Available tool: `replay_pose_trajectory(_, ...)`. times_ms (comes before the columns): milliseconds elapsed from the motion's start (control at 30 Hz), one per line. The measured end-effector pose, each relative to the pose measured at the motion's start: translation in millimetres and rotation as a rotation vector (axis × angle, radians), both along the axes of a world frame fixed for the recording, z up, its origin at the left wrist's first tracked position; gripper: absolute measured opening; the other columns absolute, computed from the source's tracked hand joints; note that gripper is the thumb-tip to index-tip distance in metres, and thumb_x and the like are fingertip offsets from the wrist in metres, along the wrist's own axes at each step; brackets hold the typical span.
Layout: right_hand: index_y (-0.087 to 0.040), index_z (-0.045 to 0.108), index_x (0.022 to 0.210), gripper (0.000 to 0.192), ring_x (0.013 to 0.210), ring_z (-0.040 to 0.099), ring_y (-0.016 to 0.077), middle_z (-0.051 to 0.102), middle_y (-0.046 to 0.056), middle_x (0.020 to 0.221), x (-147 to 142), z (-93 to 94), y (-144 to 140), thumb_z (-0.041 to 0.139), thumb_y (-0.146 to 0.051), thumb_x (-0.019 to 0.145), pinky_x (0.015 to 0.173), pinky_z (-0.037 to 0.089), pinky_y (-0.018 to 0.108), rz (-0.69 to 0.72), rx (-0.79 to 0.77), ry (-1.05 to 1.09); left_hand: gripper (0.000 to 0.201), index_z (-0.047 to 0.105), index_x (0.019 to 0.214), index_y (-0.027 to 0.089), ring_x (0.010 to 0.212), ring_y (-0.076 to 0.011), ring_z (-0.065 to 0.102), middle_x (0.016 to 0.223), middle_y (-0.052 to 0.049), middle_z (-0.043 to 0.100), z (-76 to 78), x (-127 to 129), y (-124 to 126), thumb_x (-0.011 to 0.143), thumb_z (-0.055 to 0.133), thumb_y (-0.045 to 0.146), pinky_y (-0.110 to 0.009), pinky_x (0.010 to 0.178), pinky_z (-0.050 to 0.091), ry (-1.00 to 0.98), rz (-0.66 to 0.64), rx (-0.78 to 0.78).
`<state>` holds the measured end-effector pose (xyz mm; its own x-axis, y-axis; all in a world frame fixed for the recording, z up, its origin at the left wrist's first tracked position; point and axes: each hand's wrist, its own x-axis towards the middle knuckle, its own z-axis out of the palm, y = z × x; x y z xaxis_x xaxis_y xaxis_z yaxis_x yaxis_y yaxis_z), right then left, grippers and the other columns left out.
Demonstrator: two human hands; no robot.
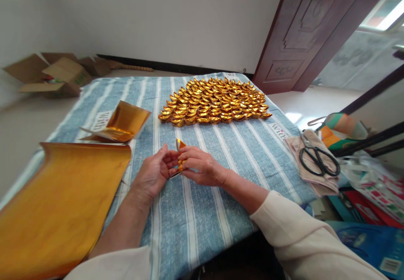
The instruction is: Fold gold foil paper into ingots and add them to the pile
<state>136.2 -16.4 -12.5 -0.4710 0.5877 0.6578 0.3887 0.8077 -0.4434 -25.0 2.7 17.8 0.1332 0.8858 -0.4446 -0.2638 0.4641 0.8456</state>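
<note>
Two bare hands meet over one small, narrow folded piece of shiny gold foil (181, 144), nearer the wearer than the broad cluster of gold, boat-shaped foil pieces (214, 101), the landmark here. The left hand (154, 170) has its palm turned inward and its fingers curled loosely to grip the piece from one side; the right hand (202, 166) pinches it from the other, knuckles up. The piece stands roughly upright between the fingertips, probably so both sides can be worked at once. Its lower end is partly hidden by the fingers.

The boat-shaped pieces sit tightly in rows, perhaps to save space and keep light foil from sliding. Left of the cluster lies a curled stack of smaller gold-foil sheets (126, 120); farther left and nearer the wearer spreads a large, flat gold-foil sheet (63, 200), likely within the left hand's reach.

Blue-and-white striped cloth (205, 229) stretches between the hands and the cluster, giving room forward and rightward. Leftward, the large sheet's edge runs close to the left forearm. Right of the cluster, black-handled scissors (311, 146) rest on a folded beige towel (325, 185) at the cloth's edge.
</note>
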Motion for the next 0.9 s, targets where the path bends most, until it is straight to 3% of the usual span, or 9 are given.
replay_pose_trajectory(133, -0.021, 0.062, 0.081, 0.009, 0.105, 0.061, 0.0158, 0.068, 0.005, 0.094, -1, 3.8, -7, 0.056, -0.017, 0.087, 0.101, 0.046, 0.040, 0.066, 0.017, 0.081, 0.020, 0.065, 0.080, 0.010, 0.055, -0.0131, 0.063, 0.070, -0.006, 0.067, -4.0, -1, -4, 0.087, 0.056, 0.027, -0.021, 0.046, 0.050, -0.057, -0.003, -0.014)
replay_pose_trajectory(233, -0.019, 0.064, 0.090, 0.010, 0.112, 0.058, 0.0191, 0.068, 0.008, 0.101, -2, 5.6, -13, 0.056, -0.014, 0.086, 0.101, 0.047, 0.042, 0.099, 0.014, 0.134, 0.016, 0.065, 0.083, 0.011, 0.054, -0.0114, 0.062, 0.071, -0.005, 0.066, -7.1, -2, -7, 0.085, 0.060, 0.026, -0.018, 0.044, 0.048, -0.096, 0.008, 0.002)
replay_pose_trajectory(433, -0.022, 0.064, 0.099, 0.017, 0.116, 0.056, 0.0208, 0.067, 0.007, 0.102, -2, 6.4, -18, 0.054, -0.015, 0.088, 0.101, 0.046, 0.045, 0.109, -0.012, 0.135, 0.019, 0.065, 0.081, 0.011, 0.054, -0.0100, 0.060, 0.072, -0.005, 0.065, -10.5, -5, -10, 0.077, 0.070, 0.029, -0.016, 0.041, 0.043, -0.138, -0.004, 0.004)
replay_pose_trajectory(633, -0.022, 0.065, 0.092, 0.015, 0.120, 0.053, 0.0225, 0.065, 0.008, 0.106, -2, 9.0, -21, 0.055, -0.012, 0.086, 0.101, 0.047, 0.045, 0.115, -0.047, 0.125, 0.021, 0.067, 0.080, 0.010, 0.056, -0.0101, 0.060, 0.072, -0.005, 0.066, -12.6, -5, -13, 0.073, 0.075, 0.028, -0.016, 0.043, 0.043, -0.171, -0.042, 0.014)
replay_pose_trajectory(900, -0.025, 0.066, 0.083, 0.006, 0.123, 0.049, 0.0264, 0.059, 0.008, 0.124, 2, -0.3, -22, 0.065, -0.020, 0.082, 0.102, 0.042, 0.052, -0.056, -0.127, 0.199, 0.016, 0.066, 0.079, 0.012, 0.057, -0.0117, 0.060, 0.068, -0.002, 0.064, -15.6, -3, -16, 0.075, 0.073, 0.025, -0.020, 0.045, 0.049, -0.225, 0.025, 0.040)
